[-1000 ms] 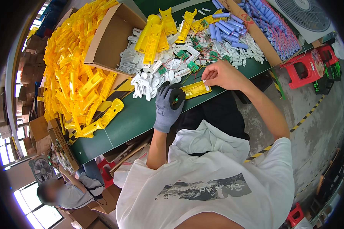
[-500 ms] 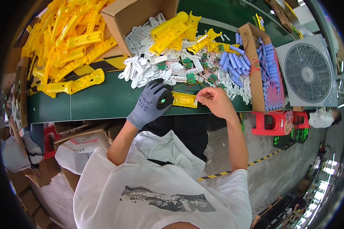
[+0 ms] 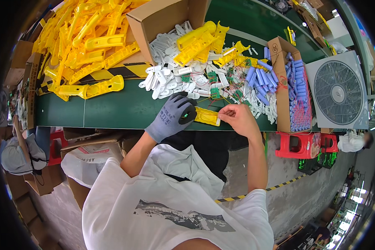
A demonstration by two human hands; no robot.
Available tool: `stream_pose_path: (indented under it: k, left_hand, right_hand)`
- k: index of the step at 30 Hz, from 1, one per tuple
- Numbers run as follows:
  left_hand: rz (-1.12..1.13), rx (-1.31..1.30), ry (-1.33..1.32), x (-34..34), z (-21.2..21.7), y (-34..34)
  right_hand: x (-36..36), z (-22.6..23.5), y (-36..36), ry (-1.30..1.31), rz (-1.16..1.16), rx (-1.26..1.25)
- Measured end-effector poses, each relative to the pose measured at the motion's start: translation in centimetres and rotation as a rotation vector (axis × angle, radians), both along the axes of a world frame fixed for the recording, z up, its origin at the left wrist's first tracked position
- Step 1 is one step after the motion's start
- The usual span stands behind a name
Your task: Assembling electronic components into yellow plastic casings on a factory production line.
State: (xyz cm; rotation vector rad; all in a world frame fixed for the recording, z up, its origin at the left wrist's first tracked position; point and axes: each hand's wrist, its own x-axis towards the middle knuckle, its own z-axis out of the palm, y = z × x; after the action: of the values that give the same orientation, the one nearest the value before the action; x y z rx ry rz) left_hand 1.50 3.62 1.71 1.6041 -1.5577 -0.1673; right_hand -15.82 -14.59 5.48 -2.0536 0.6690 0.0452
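My left hand, in a grey work glove with black fingertips, is closed round the left end of a yellow plastic housing near the bench's front edge. Its open hollow side faces up, and thin red wires run along inside. A spot of green shows between the gloved fingers. At the right end, my bare right hand has thumb and forefinger pinched on a small white piece. The fingertips partly cover that piece, so its exact kind is unclear.
Yellow housings are heaped at the far left. White plastic parts, wired green circuit boards and purple battery cells lie behind my hands. A cardboard box of cells and a grey fan stand to the right.
The whole scene has shifted slightly right and down in the view. Both hands keep nearly the same hold, the right fingertips still pinched at the housing's right end.
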Motion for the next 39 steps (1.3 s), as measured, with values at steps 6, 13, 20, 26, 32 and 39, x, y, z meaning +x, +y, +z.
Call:
stream_pose_path:
  k: [6,13,20,26,32,39]
  left_hand:
    - [0.031,0.009,-0.043,-0.1,0.6,-0.6]
    - [0.050,0.042,-0.077,-0.3,-0.6,-0.1]
    - [0.110,0.125,-0.059,-0.5,-0.5,-0.7]
    - [0.097,0.120,-0.057,-0.8,0.4,-0.7]
    - [0.089,0.084,-0.063,-1.3,-0.1,-0.7]
    - [0.111,0.126,-0.066,-0.9,0.4,-0.1]
  right_hand:
    - [-0.7,-0.1,1.9,-0.056,-0.265,-0.041]
    - [-1.5,4.6,4.8,-0.457,-0.255,-0.043]
    - [-7.2,10.6,13.3,-1.681,-0.232,0.358]
    - [-5.6,11.8,15.4,-1.632,-0.272,0.218]
    - [-3.5,13.2,13.1,-1.567,-0.226,0.146]
    - [-5.0,14.9,12.7,-1.438,-0.222,0.049]
